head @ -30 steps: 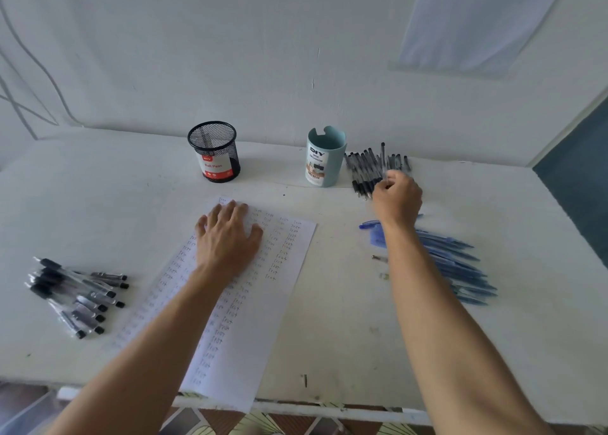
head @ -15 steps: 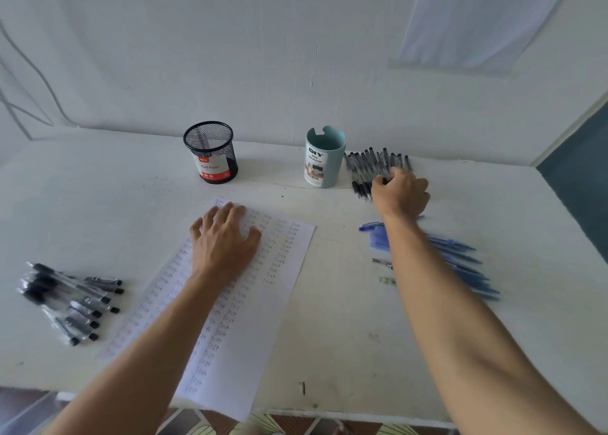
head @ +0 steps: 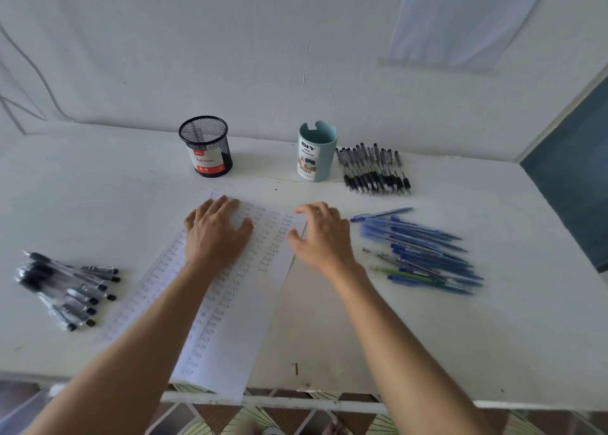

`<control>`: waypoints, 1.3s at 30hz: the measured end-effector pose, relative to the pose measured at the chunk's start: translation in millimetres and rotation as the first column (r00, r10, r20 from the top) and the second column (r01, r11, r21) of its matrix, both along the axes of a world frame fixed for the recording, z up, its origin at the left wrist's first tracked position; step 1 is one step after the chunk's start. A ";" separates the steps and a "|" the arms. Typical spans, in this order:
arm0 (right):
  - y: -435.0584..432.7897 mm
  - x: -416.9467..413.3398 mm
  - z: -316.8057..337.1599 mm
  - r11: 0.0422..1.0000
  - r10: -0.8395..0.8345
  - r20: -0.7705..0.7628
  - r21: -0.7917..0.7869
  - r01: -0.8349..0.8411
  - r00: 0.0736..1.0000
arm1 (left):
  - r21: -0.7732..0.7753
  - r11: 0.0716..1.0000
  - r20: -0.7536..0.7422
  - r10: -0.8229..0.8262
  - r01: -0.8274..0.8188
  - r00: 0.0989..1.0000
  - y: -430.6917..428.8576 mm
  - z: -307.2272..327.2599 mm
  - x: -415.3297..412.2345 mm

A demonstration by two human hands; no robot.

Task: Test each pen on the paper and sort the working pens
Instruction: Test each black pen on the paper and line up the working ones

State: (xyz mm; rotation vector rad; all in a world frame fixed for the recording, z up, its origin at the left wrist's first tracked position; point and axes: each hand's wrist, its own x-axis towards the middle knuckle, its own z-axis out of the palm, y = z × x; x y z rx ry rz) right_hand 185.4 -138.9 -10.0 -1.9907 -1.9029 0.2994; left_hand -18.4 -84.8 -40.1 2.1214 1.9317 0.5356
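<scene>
black mesh cup [head: 205,145] | teal cup [head: 316,151] | blue pens [head: 424,253] | white paper [head: 227,303]

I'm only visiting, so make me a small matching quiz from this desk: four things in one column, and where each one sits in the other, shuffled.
Things:
1. mesh cup
2. teal organizer
3. blue pens
4. paper

Places:
A. under the left hand
B. heaped to the right of the right hand
C. at the back, next to the black-grip pens
D. at the back, on its own, with a red label

Pairs: 1-D, 2-C, 3-B, 4-A
</scene>
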 end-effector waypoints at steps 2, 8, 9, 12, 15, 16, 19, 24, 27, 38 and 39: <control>-11.8 -13.2 -10.6 0.999 0.024 0.004 -0.031 -0.024 1.000 | 0.003 1.000 0.048 0.026 -0.027 0.998 -1.4 1.8 0.1; -27.9 -21.1 -25.7 0.993 0.107 0.139 -0.059 -0.099 0.985 | -0.081 0.995 0.202 0.073 -0.058 0.977 -2.4 19.1 -1.9; -28.2 -21.1 -26.1 0.993 0.107 0.145 -0.067 -0.098 0.984 | -0.111 0.991 0.271 0.100 -0.072 0.958 -1.6 23.5 -4.3; -28.7 -22.9 -25.7 0.993 0.107 0.161 -0.074 -0.096 0.981 | -0.148 0.983 0.507 0.173 -0.113 0.844 -5.0 33.7 -17.3; -29.8 -23.2 -25.5 0.991 0.111 0.160 -0.089 -0.098 0.981 | -0.031 0.990 0.503 0.136 -0.139 0.854 -18.6 37.8 -35.4; -30.3 -23.4 -25.7 0.990 0.117 0.163 -0.096 -0.102 0.980 | 0.014 0.990 0.433 0.120 -0.140 0.893 -24.1 37.2 -42.0; -31.9 -25.3 -25.3 0.989 0.133 0.196 -0.095 -0.117 0.971 | 0.091 0.979 0.140 0.167 -0.181 0.976 -39.9 31.5 -67.2; -32.8 -26.7 -23.1 0.989 0.131 0.205 -0.091 -0.114 0.970 | -0.058 0.930 -0.151 0.351 -0.363 0.924 -64.3 28.4 -99.5; -34.0 -28.3 -23.5 0.990 0.125 0.215 -0.091 -0.107 0.969 | -0.123 0.907 -0.202 0.375 -0.403 0.905 -70.1 21.2 -112.2; -34.4 -29.8 -25.3 0.991 0.119 0.209 -0.080 -0.104 0.971 | 0.109 0.939 0.044 0.324 -0.327 0.945 -63.8 18.3 -119.7; -34.2 -29.9 -25.4 0.991 0.118 0.206 -0.078 -0.104 0.971 | 0.152 0.947 0.081 0.274 -0.284 0.958 -61.8 18.0 -121.1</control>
